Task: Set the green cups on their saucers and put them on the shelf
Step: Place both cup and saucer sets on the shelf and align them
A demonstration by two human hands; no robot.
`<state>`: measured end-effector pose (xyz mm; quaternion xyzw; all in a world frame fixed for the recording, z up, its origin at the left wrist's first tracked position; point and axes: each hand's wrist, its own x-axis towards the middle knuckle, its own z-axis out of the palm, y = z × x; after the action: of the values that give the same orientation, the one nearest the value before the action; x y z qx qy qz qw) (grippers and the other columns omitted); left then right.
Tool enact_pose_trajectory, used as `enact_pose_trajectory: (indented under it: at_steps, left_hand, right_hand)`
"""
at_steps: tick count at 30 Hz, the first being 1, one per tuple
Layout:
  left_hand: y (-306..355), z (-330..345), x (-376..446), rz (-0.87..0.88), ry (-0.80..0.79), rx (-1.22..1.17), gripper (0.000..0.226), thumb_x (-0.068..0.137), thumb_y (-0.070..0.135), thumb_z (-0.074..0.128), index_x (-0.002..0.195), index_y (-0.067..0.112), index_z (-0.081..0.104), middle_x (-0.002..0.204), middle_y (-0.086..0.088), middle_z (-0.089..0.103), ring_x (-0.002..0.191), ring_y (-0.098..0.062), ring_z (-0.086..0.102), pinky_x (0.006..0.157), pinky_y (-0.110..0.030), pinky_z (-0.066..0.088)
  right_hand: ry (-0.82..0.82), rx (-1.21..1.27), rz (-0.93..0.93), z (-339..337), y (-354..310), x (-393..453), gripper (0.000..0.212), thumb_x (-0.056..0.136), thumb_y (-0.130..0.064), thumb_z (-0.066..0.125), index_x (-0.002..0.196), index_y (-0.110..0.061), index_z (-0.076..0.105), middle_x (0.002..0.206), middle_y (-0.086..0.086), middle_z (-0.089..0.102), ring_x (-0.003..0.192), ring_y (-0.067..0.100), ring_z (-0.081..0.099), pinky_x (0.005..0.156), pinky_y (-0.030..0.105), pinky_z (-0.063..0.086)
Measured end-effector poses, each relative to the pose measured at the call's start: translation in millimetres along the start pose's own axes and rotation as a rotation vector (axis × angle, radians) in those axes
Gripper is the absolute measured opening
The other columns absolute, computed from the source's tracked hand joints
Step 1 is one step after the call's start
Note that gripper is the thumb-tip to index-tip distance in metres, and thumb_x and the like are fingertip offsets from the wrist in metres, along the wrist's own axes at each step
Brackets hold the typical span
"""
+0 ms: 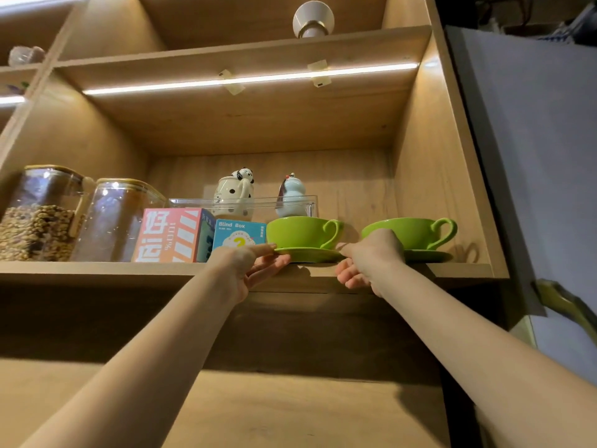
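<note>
Two green cups stand on green saucers at the front of the wooden shelf (97,270). The left cup (297,232) sits on its saucer (307,254), whose rim juts over the shelf's front edge. My left hand (248,270) pinches that saucer's left rim, thumb on top and fingers below. My right hand (371,260) holds the same saucer's right rim and hides part of the right cup (416,232). The right cup rests on its own saucer (426,255), handle pointing right.
Left of the cups are a blue "Blind Box" carton (239,236), a pink box (171,236) and two glass jars (38,215). Behind stands a clear tray (303,202) with a panda mug (234,195) and a gourd figurine (290,195). A grey panel (533,156) lies right.
</note>
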<state>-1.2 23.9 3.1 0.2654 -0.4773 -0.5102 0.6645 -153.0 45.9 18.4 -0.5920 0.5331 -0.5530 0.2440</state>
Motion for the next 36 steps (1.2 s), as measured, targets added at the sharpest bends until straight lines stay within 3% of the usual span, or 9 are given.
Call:
enact_pose_trajectory:
  at_steps: [3, 6, 8, 10, 12, 14, 19, 27, 36]
  left_hand:
    - [-11.8, 0.1, 3.8, 0.111, 0.044, -0.021, 0.019, 0.079, 0.010, 0.064, 0.090, 0.001, 0.050, 0.069, -0.020, 0.069, 0.050, -0.022, 0.069, 0.052, -0.031, 0.058]
    - [-37.4, -5.9, 3.2, 0.564, 0.327, 0.407, 0.032, 0.083, 0.024, 0.060, 0.105, 0.000, 0.064, 0.096, -0.011, 0.070, 0.080, -0.019, 0.065, 0.072, -0.032, 0.056]
    - [-52.3, -12.0, -7.3, 0.887, 0.480, 0.648, 0.029, 0.085, 0.019, 0.057, 0.111, 0.007, 0.065, 0.107, -0.008, 0.068, 0.093, -0.012, 0.057, 0.083, -0.026, 0.045]
    - [-63.4, -16.7, -5.5, 1.043, 0.385, 0.814, 0.044, 0.083, 0.015, 0.059, 0.127, 0.014, 0.053, 0.135, -0.005, 0.053, 0.121, -0.015, 0.048, 0.102, -0.027, 0.035]
    - [-71.7, -20.3, 2.4, 1.040, 0.256, 1.079, 0.070, 0.082, 0.029, 0.057, 0.143, 0.024, 0.024, 0.153, 0.006, 0.021, 0.143, -0.012, 0.014, 0.114, -0.025, 0.011]
    - [-76.6, -22.8, 8.9, 0.994, 0.214, 1.249, 0.085, 0.075, 0.053, 0.040, 0.144, 0.029, -0.002, 0.150, 0.013, -0.004, 0.140, -0.005, -0.010, 0.113, -0.026, -0.007]
    - [-77.7, -23.2, 9.9, 0.968, 0.270, 1.378, 0.093, 0.079, 0.050, 0.048, 0.135, 0.031, -0.024, 0.140, 0.016, -0.022, 0.134, -0.007, -0.023, 0.110, -0.032, -0.016]
    - [-74.4, -17.5, 4.6, 0.924, 0.338, 1.473, 0.090, 0.082, 0.027, 0.051, 0.144, 0.026, -0.014, 0.158, 0.005, -0.004, 0.141, -0.011, -0.017, 0.112, -0.037, -0.014]
    - [-61.9, -22.3, 11.6, 0.889, 0.272, 1.356, 0.081, 0.082, 0.032, 0.053, 0.146, 0.023, 0.004, 0.158, 0.003, 0.007, 0.145, -0.013, -0.005, 0.117, -0.042, -0.006]
  right_hand:
    - [0.019, -0.013, -0.035, -1.7, 2.4, 2.0, 0.045, 0.095, -0.026, 0.040, 0.057, -0.003, 0.045, 0.032, 0.003, 0.044, 0.016, 0.006, 0.030, 0.021, 0.010, 0.021]
    - [0.233, -0.038, -0.311, -5.4, 20.8, 1.9, 0.034, 0.094, -0.021, 0.045, 0.072, 0.001, 0.060, 0.053, 0.006, 0.056, 0.020, 0.004, 0.041, 0.025, 0.012, 0.031]
    - [0.399, -0.114, -0.573, -5.4, 40.2, -8.0, 0.028, 0.094, -0.017, 0.043, 0.096, -0.003, 0.067, 0.071, 0.005, 0.067, 0.046, 0.006, 0.062, 0.044, 0.015, 0.048]
    - [0.466, -0.416, -0.797, -2.1, 56.6, -23.5, 0.034, 0.093, -0.015, 0.043, 0.124, -0.012, 0.057, 0.110, 0.003, 0.068, 0.098, 0.011, 0.065, 0.086, 0.015, 0.046]
    - [0.367, -0.720, -0.890, 3.5, 66.8, -33.0, 0.046, 0.095, -0.022, 0.037, 0.142, -0.019, 0.032, 0.144, -0.005, 0.044, 0.133, 0.006, 0.036, 0.105, 0.012, 0.017]
    - [0.298, -0.897, -0.856, 9.7, 72.8, -30.8, 0.054, 0.096, -0.034, 0.028, 0.147, -0.024, 0.011, 0.156, -0.010, 0.020, 0.143, 0.004, 0.011, 0.109, 0.017, -0.004]
    - [0.343, -0.963, -0.842, 14.2, 72.7, -23.2, 0.067, 0.087, -0.048, 0.012, 0.147, -0.021, 0.005, 0.157, -0.006, 0.018, 0.145, 0.008, 0.006, 0.107, 0.027, -0.015]
    - [0.376, -0.960, -0.777, 14.8, 66.2, -16.5, 0.057, 0.095, -0.040, 0.026, 0.147, -0.022, 0.013, 0.153, -0.001, 0.026, 0.142, 0.017, 0.013, 0.118, 0.035, 0.003]
    - [0.327, -0.963, -0.841, 16.9, 62.8, -21.2, 0.058, 0.095, -0.040, 0.026, 0.147, -0.023, 0.007, 0.158, -0.004, 0.015, 0.145, 0.012, 0.006, 0.114, 0.030, -0.006]
